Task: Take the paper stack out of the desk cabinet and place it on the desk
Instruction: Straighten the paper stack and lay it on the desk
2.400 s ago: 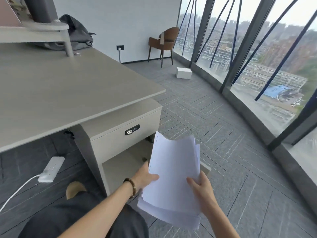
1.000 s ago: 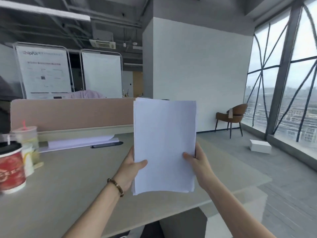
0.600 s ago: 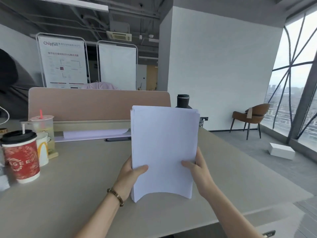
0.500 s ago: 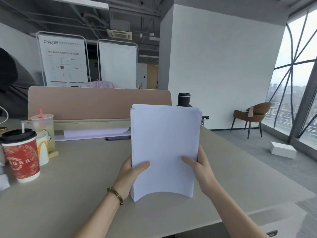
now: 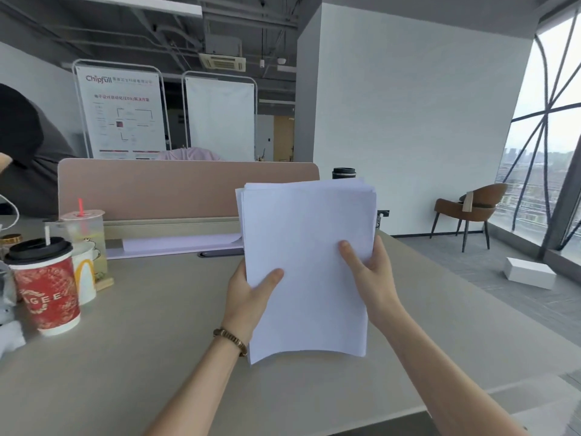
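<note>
A white paper stack (image 5: 306, 247) stands nearly upright over the beige desk (image 5: 141, 341), its lower edge bowed and resting on or just above the desktop. My left hand (image 5: 248, 297) grips the stack's left edge, thumb on the front sheet. My right hand (image 5: 371, 275) grips the right edge, thumb across the front. The top sheets are slightly fanned. The desk cabinet is out of view below the desk.
A red paper cup (image 5: 44, 287), a white cup (image 5: 86, 272) and a clear plastic cup (image 5: 83, 234) stand at the desk's left. A pink divider (image 5: 176, 187) runs along the back with papers (image 5: 179, 243) beneath it. A person sits at far left (image 5: 28, 158). A brown chair (image 5: 471, 209) and a white box (image 5: 528, 273) are on the floor at right.
The stack came up from beside the cabinet to above the desk and was set down on its lower edge. Over the last half second my hands slid higher up its sides.
</note>
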### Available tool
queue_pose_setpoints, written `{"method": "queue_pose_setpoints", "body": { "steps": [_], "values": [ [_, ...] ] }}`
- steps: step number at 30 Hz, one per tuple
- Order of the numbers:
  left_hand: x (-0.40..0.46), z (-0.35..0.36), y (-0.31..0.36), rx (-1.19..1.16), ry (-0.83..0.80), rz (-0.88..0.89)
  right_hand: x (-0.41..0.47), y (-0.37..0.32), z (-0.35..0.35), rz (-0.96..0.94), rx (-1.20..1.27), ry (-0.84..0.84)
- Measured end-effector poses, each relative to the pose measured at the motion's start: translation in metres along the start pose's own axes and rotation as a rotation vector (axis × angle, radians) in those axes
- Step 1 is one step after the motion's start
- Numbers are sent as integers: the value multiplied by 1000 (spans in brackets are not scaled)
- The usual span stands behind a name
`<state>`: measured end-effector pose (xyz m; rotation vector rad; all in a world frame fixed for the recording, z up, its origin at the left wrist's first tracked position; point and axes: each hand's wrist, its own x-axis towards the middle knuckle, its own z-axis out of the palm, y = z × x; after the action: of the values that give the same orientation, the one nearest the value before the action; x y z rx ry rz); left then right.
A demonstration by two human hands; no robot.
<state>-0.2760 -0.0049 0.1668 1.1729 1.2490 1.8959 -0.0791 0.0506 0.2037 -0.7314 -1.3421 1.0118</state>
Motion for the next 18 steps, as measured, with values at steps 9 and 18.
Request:
{"method": "queue_pose_setpoints", "body": {
  "steps": [9, 18],
  "values": [
    [-16, -10, -31, 3, -43, -147, -28, 52, -13, 165, -8, -53],
    [-6, -6, -42, 76, -18, -135, -27, 64, -11, 130, 11, -24]
  ]
}}
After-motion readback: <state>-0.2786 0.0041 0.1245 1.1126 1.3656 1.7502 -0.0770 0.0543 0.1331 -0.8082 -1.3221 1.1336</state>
